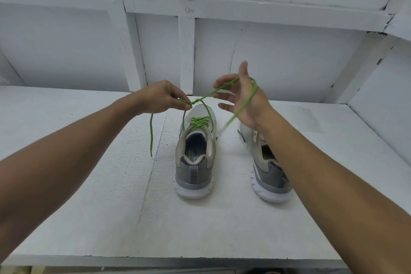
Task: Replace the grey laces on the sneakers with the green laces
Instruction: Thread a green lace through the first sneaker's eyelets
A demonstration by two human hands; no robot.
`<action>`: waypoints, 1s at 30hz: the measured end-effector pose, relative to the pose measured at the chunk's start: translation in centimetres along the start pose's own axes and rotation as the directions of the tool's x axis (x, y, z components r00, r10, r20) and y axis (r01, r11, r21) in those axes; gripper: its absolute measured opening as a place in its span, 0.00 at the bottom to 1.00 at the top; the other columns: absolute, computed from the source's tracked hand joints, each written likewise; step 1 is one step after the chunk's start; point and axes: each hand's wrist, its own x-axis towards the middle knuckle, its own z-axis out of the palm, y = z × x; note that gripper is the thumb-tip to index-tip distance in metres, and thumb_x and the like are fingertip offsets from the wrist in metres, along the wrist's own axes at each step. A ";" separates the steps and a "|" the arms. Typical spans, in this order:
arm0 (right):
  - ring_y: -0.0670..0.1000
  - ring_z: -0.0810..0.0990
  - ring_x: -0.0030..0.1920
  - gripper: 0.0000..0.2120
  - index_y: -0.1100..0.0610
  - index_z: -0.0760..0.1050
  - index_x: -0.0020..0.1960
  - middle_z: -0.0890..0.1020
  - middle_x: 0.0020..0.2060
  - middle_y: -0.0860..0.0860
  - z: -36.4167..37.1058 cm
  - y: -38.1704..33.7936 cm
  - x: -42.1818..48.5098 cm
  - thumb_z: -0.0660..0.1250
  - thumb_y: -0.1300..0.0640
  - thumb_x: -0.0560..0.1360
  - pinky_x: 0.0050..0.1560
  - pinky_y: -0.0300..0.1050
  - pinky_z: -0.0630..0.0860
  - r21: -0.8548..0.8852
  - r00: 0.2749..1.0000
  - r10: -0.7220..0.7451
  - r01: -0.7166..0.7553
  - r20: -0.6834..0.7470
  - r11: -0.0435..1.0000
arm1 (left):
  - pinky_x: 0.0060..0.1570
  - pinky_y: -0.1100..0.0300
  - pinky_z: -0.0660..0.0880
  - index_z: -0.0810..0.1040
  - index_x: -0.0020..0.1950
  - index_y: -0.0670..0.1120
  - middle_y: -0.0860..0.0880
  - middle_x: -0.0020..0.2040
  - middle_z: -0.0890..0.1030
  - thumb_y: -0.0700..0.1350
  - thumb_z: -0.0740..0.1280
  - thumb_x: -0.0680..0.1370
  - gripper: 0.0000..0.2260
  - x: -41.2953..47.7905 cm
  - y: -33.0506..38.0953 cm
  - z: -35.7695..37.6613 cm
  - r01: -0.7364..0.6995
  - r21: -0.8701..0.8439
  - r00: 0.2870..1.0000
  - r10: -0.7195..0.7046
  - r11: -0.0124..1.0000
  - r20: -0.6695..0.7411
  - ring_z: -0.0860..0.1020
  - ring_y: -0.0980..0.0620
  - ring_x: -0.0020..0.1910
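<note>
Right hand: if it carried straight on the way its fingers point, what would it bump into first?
Probably the left hand, which pinches the green lace at its knot above the laced sneaker. The right hand has that lace looped around it. Depth is unclear from one view.

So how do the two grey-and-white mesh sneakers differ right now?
The centre grey-and-white sneaker has the bright green lace threaded through its eyelets; the right-hand sneaker shows no lace where visible. The centre sneaker is in full view; the right-hand sneaker is partly hidden behind the right forearm. Both stand heel-first towards the camera on the white table.
</note>
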 end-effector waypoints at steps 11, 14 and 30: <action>0.56 0.73 0.42 0.22 0.55 0.66 0.34 0.72 0.35 0.51 -4.2 -1.6 0.6 0.59 0.41 0.80 0.43 0.45 0.67 -0.986 0.984 0.056 -0.169 -0.168 0.007 | 0.25 0.62 0.59 0.85 0.48 0.47 0.47 0.26 0.61 0.61 0.68 0.70 0.19 -1.1 -1.9 -1.3 0.015 -0.180 0.996 0.002 0.984 0.093 0.58 0.52 0.25; 0.56 0.73 0.42 0.15 0.54 0.65 0.34 0.72 0.37 0.51 -4.6 -1.4 0.0 0.63 0.52 0.77 0.41 0.45 0.68 -0.952 0.980 0.049 -0.175 -0.193 -0.250 | 0.26 0.65 0.66 0.86 0.44 0.51 0.52 0.26 0.69 0.74 0.68 0.60 0.29 -1.5 -3.4 -1.4 0.063 -0.033 0.989 -0.057 0.997 0.140 0.66 0.55 0.24; 0.50 0.79 0.48 0.04 0.52 0.77 0.48 0.81 0.47 0.47 -2.1 0.2 -0.7 0.68 0.51 0.77 0.46 0.43 0.73 -0.971 0.984 0.079 0.140 0.158 0.194 | 0.37 0.60 0.71 0.83 0.43 0.45 0.49 0.42 0.84 0.58 0.58 0.81 0.22 -1.4 -2.4 2.3 0.306 0.111 0.951 -0.297 0.946 -0.091 0.79 0.53 0.40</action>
